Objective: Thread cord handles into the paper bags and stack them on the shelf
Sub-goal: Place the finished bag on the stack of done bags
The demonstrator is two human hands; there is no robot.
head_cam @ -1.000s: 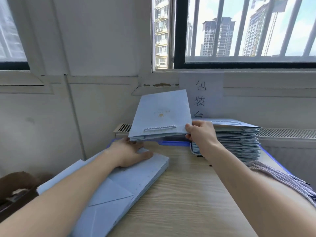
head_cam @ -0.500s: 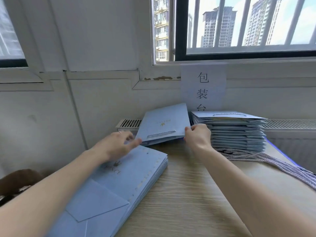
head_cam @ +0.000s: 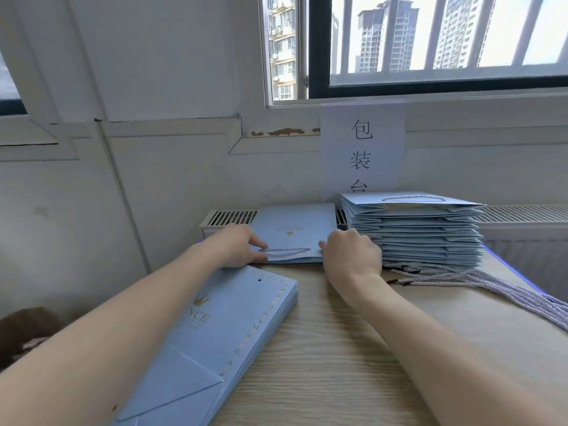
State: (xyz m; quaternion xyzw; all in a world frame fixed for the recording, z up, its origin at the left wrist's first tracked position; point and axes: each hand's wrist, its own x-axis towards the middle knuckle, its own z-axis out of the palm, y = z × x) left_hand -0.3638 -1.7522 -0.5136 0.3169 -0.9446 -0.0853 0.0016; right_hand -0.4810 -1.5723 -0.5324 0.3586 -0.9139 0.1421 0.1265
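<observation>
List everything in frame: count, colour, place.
Threaded bag: 1, light blue, far table edge, between the hands.
Finished bag stack: 1, light blue, back right.
Flat bag stack: 1, light blue, near left.
Loose cords: 1 bundle, lilac, table's right side.
Table: 1, light wood grain.
Window: 1, dark frame, barred, top right.
Sign: 1, white, black characters, wall below window.
Vent grille: 1, white, behind threaded bag.
Left hand: pinches threaded bag's left edge.
Right hand: grips its right edge.
</observation>
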